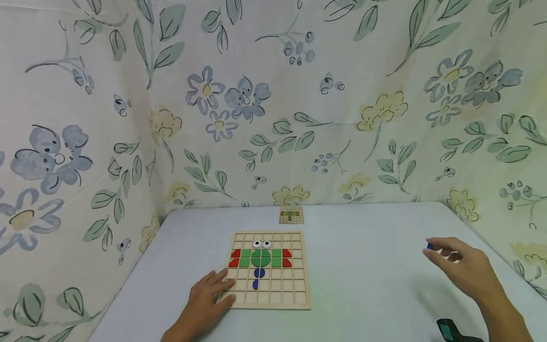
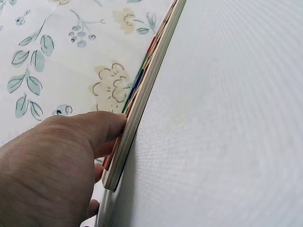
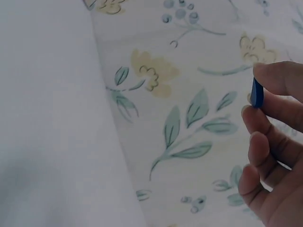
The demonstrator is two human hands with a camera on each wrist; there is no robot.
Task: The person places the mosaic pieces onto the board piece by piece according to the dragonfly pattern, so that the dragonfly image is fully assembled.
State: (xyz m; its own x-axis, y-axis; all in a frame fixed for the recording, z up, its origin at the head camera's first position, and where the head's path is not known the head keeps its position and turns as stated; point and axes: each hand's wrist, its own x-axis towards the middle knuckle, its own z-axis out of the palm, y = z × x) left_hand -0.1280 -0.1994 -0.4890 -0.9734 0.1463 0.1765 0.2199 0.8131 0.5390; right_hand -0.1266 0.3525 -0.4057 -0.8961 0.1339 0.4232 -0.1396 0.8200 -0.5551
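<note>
A wooden grid board (image 1: pixel 290 300) lies on the table, bearing green, red and blue tiles and two eye pieces (image 1: pixel 262 244). My left hand (image 1: pixel 208 299) rests at its left edge with spread fingers; the left wrist view shows the thumb on the board's rim (image 2: pixel 142 104). Out to the right, above the tabletop, my right hand (image 1: pixel 463 266) pinches a small blue puzzle tile (image 3: pixel 256 93) between thumb and index finger. Its full outline is partly covered by the fingertips. On the board, a blue half-round tile (image 1: pixel 255 284) sits below a blue circle (image 1: pixel 259 273).
A small card (image 1: pixel 291 215) with a similar grid picture lies at the table's back edge. A black device with a greenish screen (image 1: pixel 447 330) shows at the bottom right, near the right forearm. Floral cloth (image 1: pixel 265 156) hangs behind and beside the white table (image 1: pixel 363 266).
</note>
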